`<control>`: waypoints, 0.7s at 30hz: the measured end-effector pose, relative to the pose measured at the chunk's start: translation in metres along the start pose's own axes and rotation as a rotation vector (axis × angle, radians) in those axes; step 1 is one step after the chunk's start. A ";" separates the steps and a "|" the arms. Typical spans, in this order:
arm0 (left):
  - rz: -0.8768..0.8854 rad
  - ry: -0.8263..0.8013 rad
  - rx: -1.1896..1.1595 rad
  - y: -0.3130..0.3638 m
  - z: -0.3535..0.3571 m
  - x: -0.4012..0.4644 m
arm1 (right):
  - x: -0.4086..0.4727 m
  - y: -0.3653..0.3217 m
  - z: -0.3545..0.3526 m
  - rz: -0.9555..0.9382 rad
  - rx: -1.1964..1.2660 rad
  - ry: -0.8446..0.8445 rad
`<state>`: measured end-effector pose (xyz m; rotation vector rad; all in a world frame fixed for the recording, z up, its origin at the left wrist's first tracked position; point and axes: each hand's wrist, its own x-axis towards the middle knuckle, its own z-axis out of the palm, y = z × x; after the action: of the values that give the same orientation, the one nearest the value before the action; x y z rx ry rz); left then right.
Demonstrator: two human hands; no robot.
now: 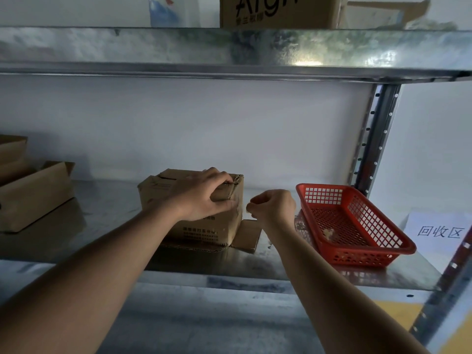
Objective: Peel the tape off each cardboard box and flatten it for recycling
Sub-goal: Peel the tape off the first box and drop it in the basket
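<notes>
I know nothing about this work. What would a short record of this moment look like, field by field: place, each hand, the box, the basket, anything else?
Place: metal shelf, against a pale wall
Left hand: grips the top right edge of the cardboard box
Right hand: beside the box, fingers curled, seems to pinch a small scrap; too small to tell if it is tape
Box: upright, not flattened, bottom flaps spread on the shelf
Red basket: right of the box, a few pale scraps inside
Paper sign: right of the basket
Other boxes: open, at the left

top box [278, 11] — cut off above
</notes>
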<state>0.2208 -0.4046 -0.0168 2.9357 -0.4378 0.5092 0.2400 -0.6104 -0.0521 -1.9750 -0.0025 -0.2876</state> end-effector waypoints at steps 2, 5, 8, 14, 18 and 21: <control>-0.007 0.011 0.020 0.001 0.003 0.003 | -0.003 0.004 -0.005 -0.037 -0.072 0.006; -0.022 0.014 0.037 0.007 0.007 0.008 | -0.007 0.007 -0.014 -0.071 -0.122 0.050; -0.038 0.042 0.063 0.017 0.009 0.014 | -0.005 0.005 -0.024 -0.114 -0.142 0.118; -0.013 0.031 0.040 0.048 0.011 0.029 | 0.009 -0.005 -0.059 -0.239 -0.316 0.224; -0.015 0.049 0.060 0.078 0.015 0.040 | 0.024 0.009 -0.093 -0.209 -0.526 0.213; -0.019 0.061 0.078 0.096 0.018 0.045 | 0.029 0.021 -0.111 -0.153 -0.649 0.159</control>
<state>0.2382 -0.5104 -0.0109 2.9853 -0.3913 0.6254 0.2491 -0.7234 -0.0227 -2.5942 0.0480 -0.6020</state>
